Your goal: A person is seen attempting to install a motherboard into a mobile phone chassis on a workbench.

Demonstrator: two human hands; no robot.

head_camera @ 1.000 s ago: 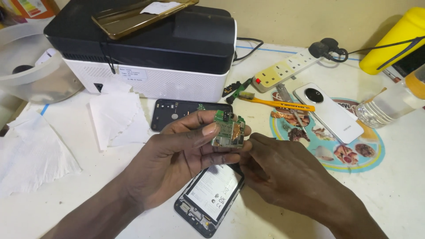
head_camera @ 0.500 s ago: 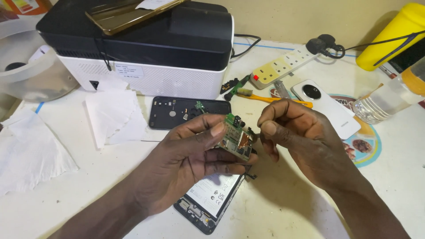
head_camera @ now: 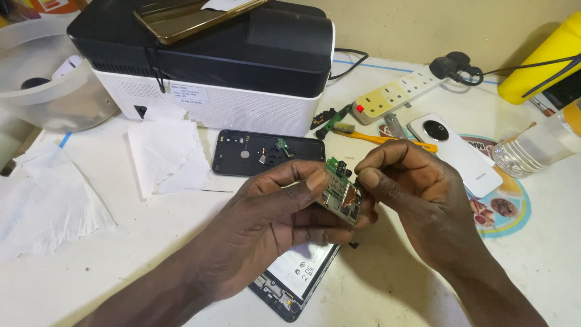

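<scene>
Both hands pinch a small green circuit board (head_camera: 340, 195): left hand (head_camera: 272, 218) beneath, right hand (head_camera: 417, 200) at three o'clock (thumb on its edge), opened phone (head_camera: 296, 275) lying at six o'clock.

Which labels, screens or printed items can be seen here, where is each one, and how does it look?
White rectangular label: front of the black-and-white printer.
Phone screen: on the printer top, glossy gold-brown, dark.
Opened phone: below the left hand, white sticker inside.
Round printed mat: right, blue rim, under a white phone.

Phone repair bench: opened phone (head_camera: 295, 275), circuit board (head_camera: 340, 197)
</scene>
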